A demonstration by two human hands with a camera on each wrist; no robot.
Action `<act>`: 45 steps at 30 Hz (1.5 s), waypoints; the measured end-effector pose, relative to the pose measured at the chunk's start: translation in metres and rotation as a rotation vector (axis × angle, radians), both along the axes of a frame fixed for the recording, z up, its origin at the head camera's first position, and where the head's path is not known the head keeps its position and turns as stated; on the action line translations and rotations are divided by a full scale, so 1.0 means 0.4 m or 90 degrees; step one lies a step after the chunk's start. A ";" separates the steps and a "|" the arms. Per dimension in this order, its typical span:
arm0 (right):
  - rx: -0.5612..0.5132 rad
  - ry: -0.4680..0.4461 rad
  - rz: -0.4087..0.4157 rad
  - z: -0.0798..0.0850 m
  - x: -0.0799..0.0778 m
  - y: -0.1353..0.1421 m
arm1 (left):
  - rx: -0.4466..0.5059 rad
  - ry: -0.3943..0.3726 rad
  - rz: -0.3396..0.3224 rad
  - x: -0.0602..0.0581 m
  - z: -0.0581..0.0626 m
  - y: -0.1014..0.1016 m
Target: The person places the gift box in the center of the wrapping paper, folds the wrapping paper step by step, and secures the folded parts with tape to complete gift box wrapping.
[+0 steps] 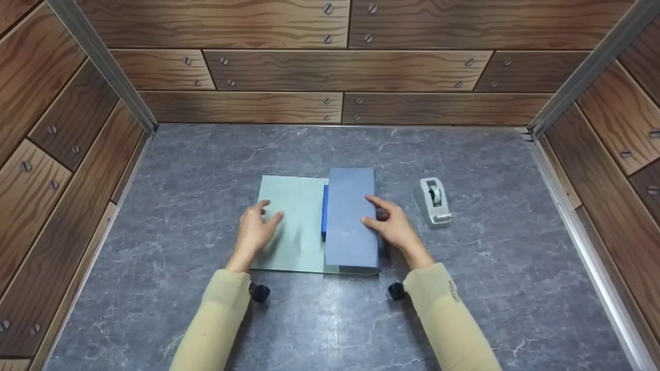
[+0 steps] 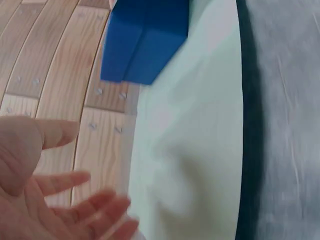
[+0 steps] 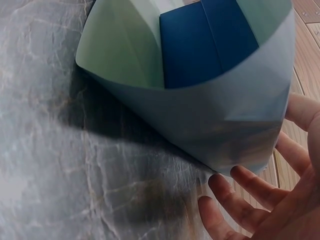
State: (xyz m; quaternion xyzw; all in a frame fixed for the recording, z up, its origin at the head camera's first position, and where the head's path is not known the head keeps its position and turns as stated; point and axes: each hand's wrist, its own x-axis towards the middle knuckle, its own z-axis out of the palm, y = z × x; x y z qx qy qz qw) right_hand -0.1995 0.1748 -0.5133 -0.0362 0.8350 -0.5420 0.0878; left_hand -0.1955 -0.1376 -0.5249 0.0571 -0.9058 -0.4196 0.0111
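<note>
A sheet of paper, pale green inside (image 1: 296, 206) and blue-grey outside (image 1: 351, 216), lies on the table with its right part folded over a blue box (image 1: 325, 214). Most of the box is hidden under that flap in the head view; the right wrist view shows the box (image 3: 207, 45) inside the curved paper (image 3: 200, 115). My right hand (image 1: 396, 226) touches the folded right side with spread, fairly straight fingers, thumb and index finger on the flap. Over the left part of the sheet, my left hand (image 1: 256, 226) hovers with relaxed fingers, holding nothing.
A grey tape dispenser (image 1: 435, 203) with a roll of tape stands to the right of my right hand. Wood-patterned walls (image 1: 340, 72) enclose the grey marbled table (image 1: 216, 149) at the back and both sides.
</note>
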 end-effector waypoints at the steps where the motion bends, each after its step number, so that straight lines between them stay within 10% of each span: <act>1: -0.003 -0.004 0.004 0.013 0.005 -0.003 | 0.001 -0.011 0.015 -0.001 -0.002 -0.011; 18: -0.025 -0.002 0.015 -0.003 -0.004 0.005 | 0.060 -0.062 0.076 -0.010 -0.010 -0.083; 45: -0.028 0.030 -0.007 -0.057 -0.022 0.015 | 0.271 -0.089 0.016 0.000 0.024 -0.070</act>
